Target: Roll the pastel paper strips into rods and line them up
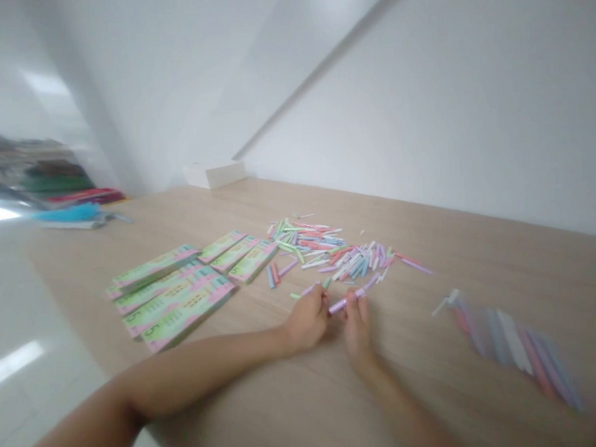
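Observation:
Over the middle of the table, a shiny purple pen-like stick spans the gap between my two hands. My right hand is closed, pinching it near its right end. My left hand is closed at the other end, fingertips against the stick; part of its grip is hidden. Just beyond both hands lies a loose pile of pastel pen-like sticks and short tubes in pink, purple, blue, green and white. A green piece shows right behind my left fingers.
Flat green-and-pink boxes lie in rows on the left of the wooden table. To the right, a blurred row of pastel sticks lies side by side. A white box stands by the wall, with a blue item at the far left.

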The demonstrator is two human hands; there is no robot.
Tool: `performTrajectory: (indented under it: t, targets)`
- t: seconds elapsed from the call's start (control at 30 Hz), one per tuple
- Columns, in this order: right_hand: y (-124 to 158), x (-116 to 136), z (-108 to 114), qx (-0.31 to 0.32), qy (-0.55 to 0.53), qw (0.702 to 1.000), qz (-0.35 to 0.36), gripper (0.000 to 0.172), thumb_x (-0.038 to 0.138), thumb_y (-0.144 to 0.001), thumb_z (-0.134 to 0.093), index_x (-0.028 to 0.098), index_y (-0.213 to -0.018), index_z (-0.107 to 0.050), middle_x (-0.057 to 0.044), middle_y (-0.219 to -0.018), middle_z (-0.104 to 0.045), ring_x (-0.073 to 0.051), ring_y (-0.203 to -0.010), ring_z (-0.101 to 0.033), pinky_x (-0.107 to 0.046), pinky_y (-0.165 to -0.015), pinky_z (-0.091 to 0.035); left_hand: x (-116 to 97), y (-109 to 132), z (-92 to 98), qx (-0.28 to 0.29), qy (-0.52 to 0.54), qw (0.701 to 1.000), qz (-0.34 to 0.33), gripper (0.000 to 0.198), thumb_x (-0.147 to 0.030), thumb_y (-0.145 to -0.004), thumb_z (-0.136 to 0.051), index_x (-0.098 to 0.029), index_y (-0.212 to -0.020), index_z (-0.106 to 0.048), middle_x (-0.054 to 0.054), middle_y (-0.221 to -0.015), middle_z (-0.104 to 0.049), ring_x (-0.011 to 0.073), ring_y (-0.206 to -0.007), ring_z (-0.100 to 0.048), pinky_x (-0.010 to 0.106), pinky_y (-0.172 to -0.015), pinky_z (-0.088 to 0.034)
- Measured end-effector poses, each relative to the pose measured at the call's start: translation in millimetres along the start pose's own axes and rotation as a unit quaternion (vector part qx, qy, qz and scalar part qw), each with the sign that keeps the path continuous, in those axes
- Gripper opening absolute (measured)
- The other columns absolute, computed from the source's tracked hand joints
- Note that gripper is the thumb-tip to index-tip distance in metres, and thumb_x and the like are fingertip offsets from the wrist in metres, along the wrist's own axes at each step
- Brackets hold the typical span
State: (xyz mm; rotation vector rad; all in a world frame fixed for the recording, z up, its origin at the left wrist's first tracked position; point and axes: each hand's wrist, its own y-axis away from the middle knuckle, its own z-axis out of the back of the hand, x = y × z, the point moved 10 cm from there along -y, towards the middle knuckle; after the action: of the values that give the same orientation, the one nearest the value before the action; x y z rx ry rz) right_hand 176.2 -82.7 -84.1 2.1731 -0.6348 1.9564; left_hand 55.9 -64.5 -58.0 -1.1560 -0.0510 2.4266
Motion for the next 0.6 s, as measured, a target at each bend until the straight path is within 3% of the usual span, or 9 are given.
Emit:
performTrajectory:
  t: [0.1, 0.2, 0.4, 0.6]
  targets:
    - [1, 0, -3, 0.024, -0.019, 0.999, -0.012, 0.039, 0.062, -0.078, -0.05, 0.023, -0.075, -0.043, 0.005, -0.061, -0.041, -0.011, -0.051, -0.039, -0.024, -0.046, -0.035, -12, 16, -0.4, -0.059, 0.098, 0.992, -0.061, 0.023, -0.028, -0.096, -0.027, -0.018, -0.088, -0.046, 0.004, -0.08, -0.057, 0.015, -0.075, -0.053, 0.028, -0.072, -0.043]
    - [-1, -8, -5, 0.033, -0.061, 0.996, -0.046, 0.043, 0.063, -0.075, -0.054, 0.022, -0.072, -0.042, 0.006, -0.058, -0.04, -0.008, -0.046, -0.036, -0.022, -0.042, -0.031, -13, 26, -2.0, -0.063, 0.168, 0.98, -0.087, 0.029, -0.036, -0.097, -0.024, -0.018, -0.089, -0.046, 0.004, -0.079, -0.057, 0.0153, -0.075, -0.053, 0.029, -0.075, -0.043]
    - [0, -19, -19, 0.086, -0.142, 0.98, -0.108, 0.044, 0.061, -0.071, -0.059, 0.021, -0.067, -0.039, 0.008, -0.056, -0.04, -0.004, -0.038, -0.024, -0.02, -0.037, -0.014, 4, 28, 8.5, -0.137, 0.174, 0.975, -0.032, 0.034, -0.043, -0.097, -0.028, -0.017, -0.093, -0.05, 0.006, -0.091, -0.058, 0.0172, -0.089, -0.054, 0.032, -0.085, -0.043]
    - [1, -22, -18, 0.088, -0.148, 0.979, -0.111, 0.039, 0.056, -0.074, -0.054, 0.022, -0.067, -0.036, 0.008, -0.055, -0.039, -0.005, -0.036, -0.024, -0.022, -0.038, -0.017, -2, 24, 0.6, -0.085, 0.185, 0.978, -0.045, 0.033, -0.042, -0.096, -0.032, -0.017, -0.1, -0.054, 0.006, -0.091, -0.064, 0.0175, -0.088, -0.058, 0.03, -0.083, -0.044]
